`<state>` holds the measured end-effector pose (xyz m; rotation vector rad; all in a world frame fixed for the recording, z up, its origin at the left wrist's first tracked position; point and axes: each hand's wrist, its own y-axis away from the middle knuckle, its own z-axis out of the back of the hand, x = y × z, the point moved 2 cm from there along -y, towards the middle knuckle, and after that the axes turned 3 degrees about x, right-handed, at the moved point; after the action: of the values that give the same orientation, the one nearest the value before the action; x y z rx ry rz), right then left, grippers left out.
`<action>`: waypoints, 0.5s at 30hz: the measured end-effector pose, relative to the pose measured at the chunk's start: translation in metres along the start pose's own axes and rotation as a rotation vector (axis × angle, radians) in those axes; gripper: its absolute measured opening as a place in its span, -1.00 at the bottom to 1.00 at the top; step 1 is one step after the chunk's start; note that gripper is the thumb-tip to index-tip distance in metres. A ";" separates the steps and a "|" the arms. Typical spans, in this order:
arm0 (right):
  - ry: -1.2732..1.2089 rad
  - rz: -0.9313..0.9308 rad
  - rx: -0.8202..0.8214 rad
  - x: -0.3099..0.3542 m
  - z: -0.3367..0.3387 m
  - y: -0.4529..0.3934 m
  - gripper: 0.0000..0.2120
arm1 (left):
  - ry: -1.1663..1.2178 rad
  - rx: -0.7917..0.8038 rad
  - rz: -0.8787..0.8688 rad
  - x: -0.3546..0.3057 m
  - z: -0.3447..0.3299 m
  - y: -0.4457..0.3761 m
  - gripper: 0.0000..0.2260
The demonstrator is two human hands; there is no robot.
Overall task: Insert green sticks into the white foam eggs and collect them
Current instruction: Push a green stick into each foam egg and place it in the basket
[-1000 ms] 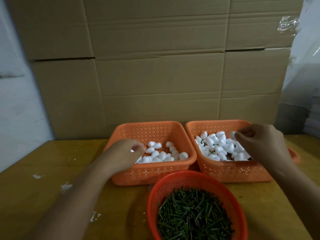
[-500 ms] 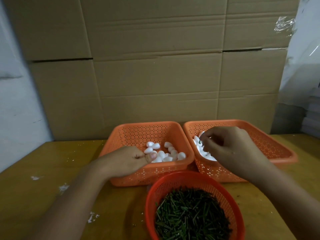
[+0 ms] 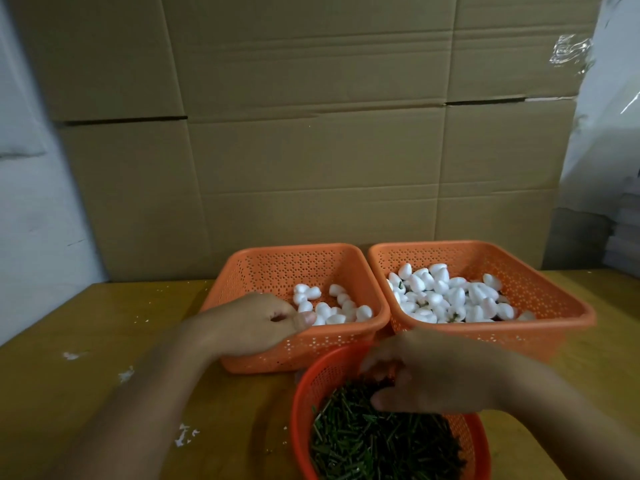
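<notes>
The right hand (image 3: 433,375) hangs over the far rim of the round red basket (image 3: 304,403), fingers curled down into the green sticks (image 3: 377,445); whether they pinch a stick I cannot tell, the fingertips being blurred and partly hidden. The left hand (image 3: 252,323) rests on the near left corner of the left orange basket (image 3: 294,355), fingers curled with the thumb pressed against them; what it holds, if anything, is hidden.

The green sticks are thin, short and dark green, heaped in the round basket at the near middle of the tabletop (image 3: 86,375). Their long axes run every way, many slanting from near left to far right.

The white foam eggs (image 3: 332,306) in the left basket are small, matte and egg-shaped, lying loose on their sides, pointing every way. The right orange basket (image 3: 554,296) holds a fuller heap of eggs (image 3: 450,296), a few showing a bit of green. White crumbs (image 3: 126,374) dot the tabletop at left. Cardboard boxes (image 3: 311,150) stand behind.
</notes>
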<state>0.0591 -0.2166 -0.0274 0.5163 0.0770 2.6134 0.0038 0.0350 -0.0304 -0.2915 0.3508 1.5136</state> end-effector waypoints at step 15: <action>0.002 -0.023 0.108 0.004 -0.008 -0.002 -0.53 | -0.008 0.007 0.125 0.004 0.008 0.007 -0.16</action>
<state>0.0537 -0.2129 -0.0340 0.5463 0.2243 2.5980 -0.0029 0.0425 -0.0242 -0.2624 0.3733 1.6351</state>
